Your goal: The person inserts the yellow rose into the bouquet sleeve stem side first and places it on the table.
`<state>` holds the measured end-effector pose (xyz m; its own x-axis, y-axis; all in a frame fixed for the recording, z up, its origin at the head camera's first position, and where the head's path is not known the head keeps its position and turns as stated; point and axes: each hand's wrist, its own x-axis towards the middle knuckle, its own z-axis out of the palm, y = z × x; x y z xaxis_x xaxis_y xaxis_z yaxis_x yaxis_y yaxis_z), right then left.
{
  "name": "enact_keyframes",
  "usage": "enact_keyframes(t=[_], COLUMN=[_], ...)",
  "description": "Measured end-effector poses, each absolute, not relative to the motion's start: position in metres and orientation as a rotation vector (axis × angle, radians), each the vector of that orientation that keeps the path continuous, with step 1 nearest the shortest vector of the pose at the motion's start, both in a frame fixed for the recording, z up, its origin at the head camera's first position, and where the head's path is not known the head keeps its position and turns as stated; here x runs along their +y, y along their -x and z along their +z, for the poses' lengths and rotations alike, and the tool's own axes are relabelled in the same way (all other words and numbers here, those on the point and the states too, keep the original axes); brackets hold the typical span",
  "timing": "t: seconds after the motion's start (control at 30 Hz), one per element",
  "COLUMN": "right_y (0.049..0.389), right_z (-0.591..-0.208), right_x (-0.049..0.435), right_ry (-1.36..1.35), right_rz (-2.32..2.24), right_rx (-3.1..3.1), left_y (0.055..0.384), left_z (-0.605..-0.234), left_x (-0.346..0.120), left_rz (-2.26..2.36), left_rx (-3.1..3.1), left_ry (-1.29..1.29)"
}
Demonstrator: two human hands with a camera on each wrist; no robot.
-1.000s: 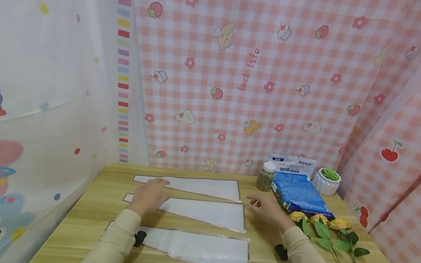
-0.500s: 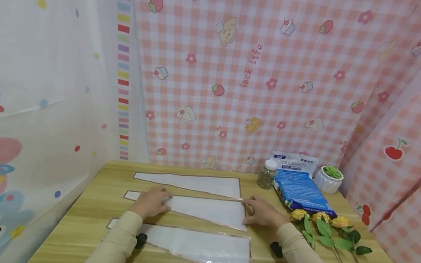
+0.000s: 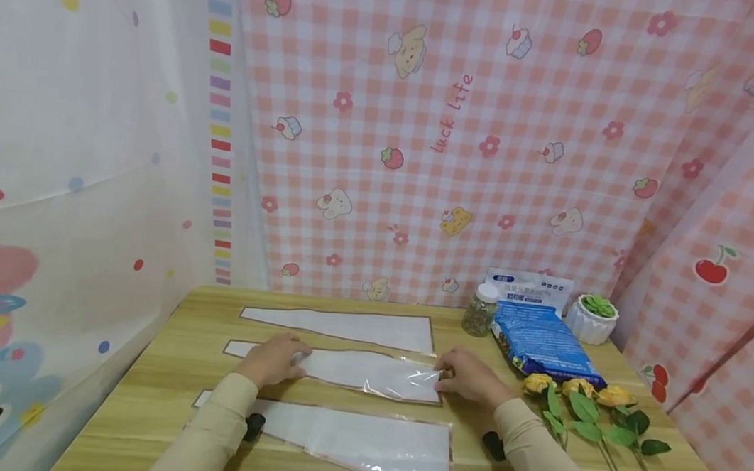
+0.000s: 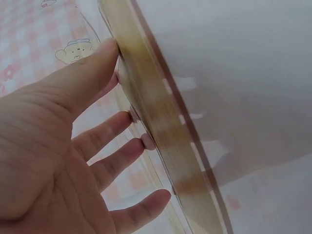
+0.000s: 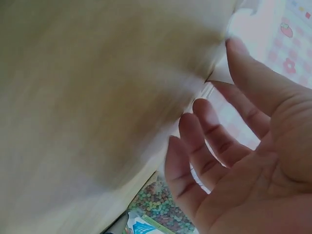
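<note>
A white tapered sheet in clear film (image 3: 370, 372), outlined in brown, lies across the middle of the table. On its narrower left part rests my left hand (image 3: 274, 359), fingers spread. In the left wrist view, the thumb (image 4: 105, 58) and fingertips of that hand touch down at a clear border. My right hand (image 3: 472, 377) pinches the sheet's right end between thumb and fingers. In the right wrist view, a white corner (image 5: 222, 73) shows between thumb and forefinger. Glare crosses the sheet's bowed right half.
Similar tapered sheets lie behind (image 3: 359, 328) and in front (image 3: 366, 438). At the back right stand a lidded jar (image 3: 479, 312), a blue bag (image 3: 541, 336) and a white potted succulent (image 3: 592, 321). Yellow roses (image 3: 576, 390) lie at the right.
My right hand has moved left and down onto the middle sheet's right end and taken hold of it. That end has bowed up slightly. My left hand has shifted slightly right.
</note>
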<state>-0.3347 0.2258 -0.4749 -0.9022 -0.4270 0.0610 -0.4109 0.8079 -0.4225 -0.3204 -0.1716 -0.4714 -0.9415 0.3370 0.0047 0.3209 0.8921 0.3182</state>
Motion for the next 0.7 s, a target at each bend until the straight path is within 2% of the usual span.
enact_keyframes(t=[0.13, 0.4, 0.7], right_y=[0.336, 0.335, 0.327], right_z=[-0.474, -0.474, -0.465], right_x=[0.225, 0.225, 0.219], right_ry=[0.659, 0.457, 0.303], right_rz=[-0.753, -1.288, -1.733], right_rx=[2.949, 2.787, 2.320], left_y=[0.319, 0.318, 0.316], left_z=[-0.470, -0.469, -0.466], left_x=[-0.172, -0.173, -0.171], left_rz=[0.488, 0.456, 0.442], left_rx=[2.992, 2.980, 2.964], left_ry=[-0.512, -0.515, -0.506])
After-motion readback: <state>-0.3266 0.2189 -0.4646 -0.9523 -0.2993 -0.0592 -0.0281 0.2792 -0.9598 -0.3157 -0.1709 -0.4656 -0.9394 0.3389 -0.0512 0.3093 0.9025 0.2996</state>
